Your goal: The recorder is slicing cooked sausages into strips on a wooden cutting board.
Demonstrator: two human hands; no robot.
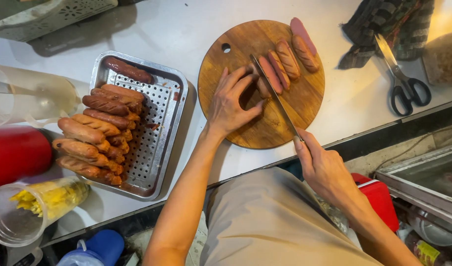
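Observation:
A round wooden cutting board (290, 108) lies on the white counter. Several scored sausages (287, 59) lie side by side on its far right part. My left hand (231, 103) rests on the board and holds down one sausage (263, 86), mostly hidden under the fingers. My right hand (322, 167) grips the handle of a long knife (275, 96), whose blade runs up across the board beside my left fingertips. A perforated metal tray (159, 123) to the left holds a pile of grilled sausages (95, 133).
Black-handled scissors (403, 81) and a dark checked cloth (388, 24) lie at the right. At the left stand a clear jug (34, 96), a red container (14, 152) and a plastic jar with yellow contents (34, 204). A grey basket (43, 15) sits at the back.

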